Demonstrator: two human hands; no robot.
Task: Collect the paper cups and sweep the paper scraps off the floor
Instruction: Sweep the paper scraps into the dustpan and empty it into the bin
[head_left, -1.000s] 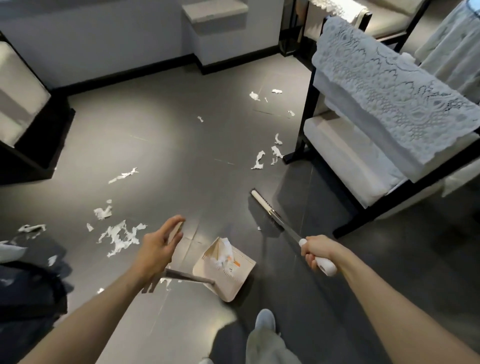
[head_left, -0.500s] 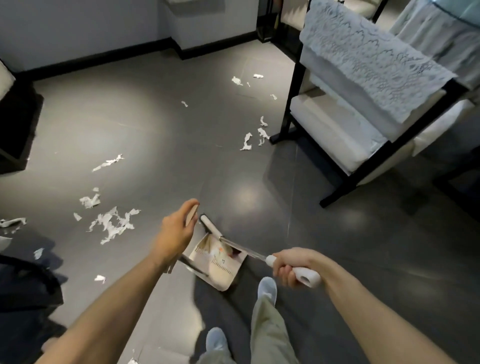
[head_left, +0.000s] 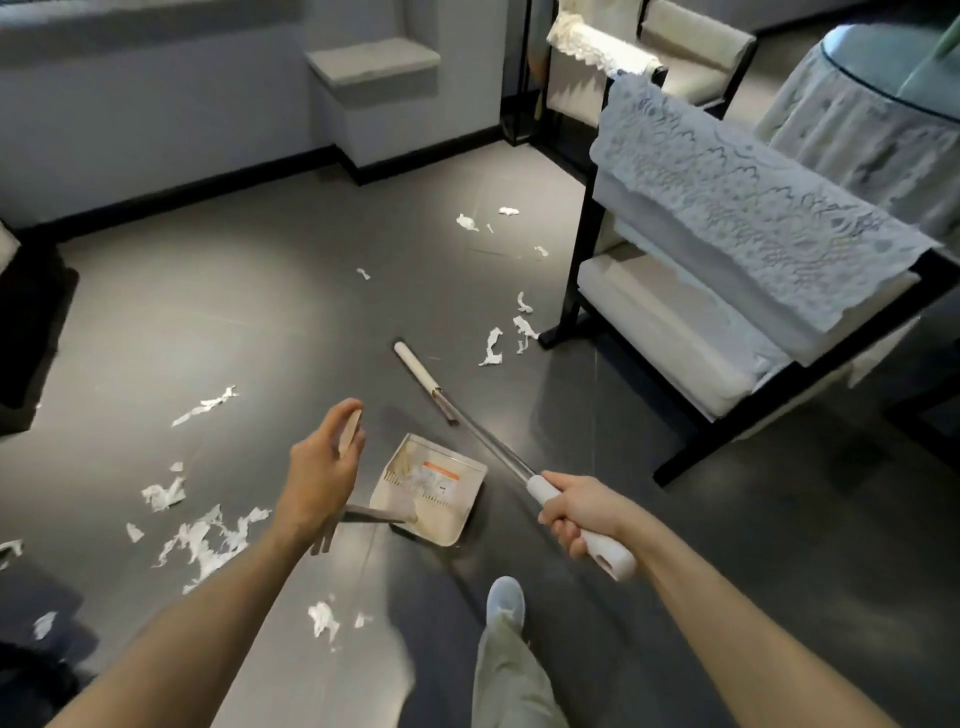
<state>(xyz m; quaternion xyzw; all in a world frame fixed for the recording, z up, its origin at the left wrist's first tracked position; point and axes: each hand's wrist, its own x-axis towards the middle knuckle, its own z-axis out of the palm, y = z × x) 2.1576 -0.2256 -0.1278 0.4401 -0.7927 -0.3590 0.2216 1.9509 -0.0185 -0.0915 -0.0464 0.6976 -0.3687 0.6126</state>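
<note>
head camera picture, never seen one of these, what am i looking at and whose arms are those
There is no machine here. A person wears a camera on the head, so this single view looks down along their own two arms. The right hand grips the white handle of a broom, its head down near the floor. The left hand holds the long handle of a dustpan standing on the floor. Torn paper scraps lie scattered about. A chair with a lace cover stands to the right. No paper cups show.
</note>
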